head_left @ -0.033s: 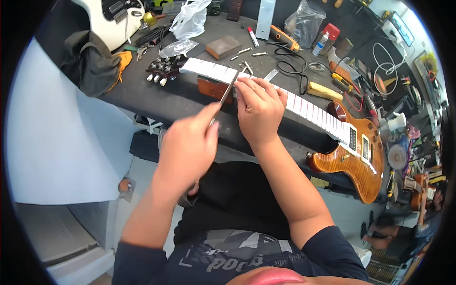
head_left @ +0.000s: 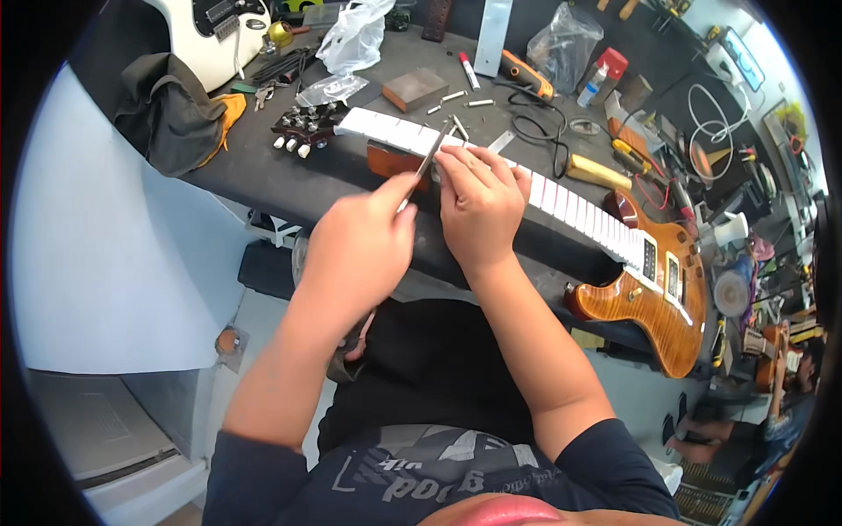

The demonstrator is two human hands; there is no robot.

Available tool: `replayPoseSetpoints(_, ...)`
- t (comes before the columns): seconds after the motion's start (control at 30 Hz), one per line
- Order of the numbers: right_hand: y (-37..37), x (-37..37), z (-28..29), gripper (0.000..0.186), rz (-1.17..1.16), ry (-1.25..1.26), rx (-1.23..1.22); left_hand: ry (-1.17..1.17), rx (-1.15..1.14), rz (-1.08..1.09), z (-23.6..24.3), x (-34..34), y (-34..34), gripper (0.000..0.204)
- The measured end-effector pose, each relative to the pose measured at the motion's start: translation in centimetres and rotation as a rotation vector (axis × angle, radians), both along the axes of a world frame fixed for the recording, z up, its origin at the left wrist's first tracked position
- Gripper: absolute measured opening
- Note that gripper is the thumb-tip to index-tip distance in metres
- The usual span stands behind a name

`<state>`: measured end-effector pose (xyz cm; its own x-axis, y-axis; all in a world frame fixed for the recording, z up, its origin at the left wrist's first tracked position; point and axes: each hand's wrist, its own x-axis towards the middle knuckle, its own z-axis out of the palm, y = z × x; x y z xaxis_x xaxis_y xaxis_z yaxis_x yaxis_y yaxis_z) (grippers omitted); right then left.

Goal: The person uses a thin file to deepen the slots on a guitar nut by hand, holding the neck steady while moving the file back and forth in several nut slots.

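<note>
An amber flame-top electric guitar (head_left: 680, 302) lies across the bench, its headstock (head_left: 311, 124) at the left and its body at the right. White strips cover the fretboard (head_left: 561, 202) between the frets. In a fist, my left hand (head_left: 364, 241) grips a slim metal file (head_left: 430, 156), which slants across the neck. My right hand (head_left: 482, 202) is closed over the neck just right of the file, fingers pressed together; its fingertips are partly hidden. Under the neck, left of the file, a reddish-brown wooden block (head_left: 392, 164) shows.
Beyond the neck lie a rectangular block (head_left: 415, 88), several small metal rods (head_left: 480, 103), a red-capped marker (head_left: 469, 72) and a yellow bar (head_left: 599, 171). A dark cloth (head_left: 167, 114) and a white guitar body (head_left: 206, 39) are at far left. Another person (head_left: 781, 421) sits at far right.
My left hand and the file have slid away from me and slightly right, across the neck. My right hand stays where it was.
</note>
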<state>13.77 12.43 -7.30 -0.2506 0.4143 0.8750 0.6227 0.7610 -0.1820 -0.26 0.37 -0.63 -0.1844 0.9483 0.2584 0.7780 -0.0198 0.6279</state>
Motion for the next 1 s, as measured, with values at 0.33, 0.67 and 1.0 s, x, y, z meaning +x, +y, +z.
replayPoseSetpoints(0.33,0.0,0.0,-0.1,0.016,-0.056,-0.013,-0.005,-0.03,0.209,-0.05,-3.0,-0.1,-4.8,0.038)
replayPoseSetpoints(0.67,-0.1,-0.6,-0.2,0.017,-0.042,0.002,0.02,0.021,0.126,0.011,-1.0,-0.1,5.2,0.034)
replayPoseSetpoints(1.0,-0.1,-0.8,0.4,0.016,-0.026,0.005,0.002,-0.001,0.115,-0.046,-0.6,-0.4,2.7,0.028)
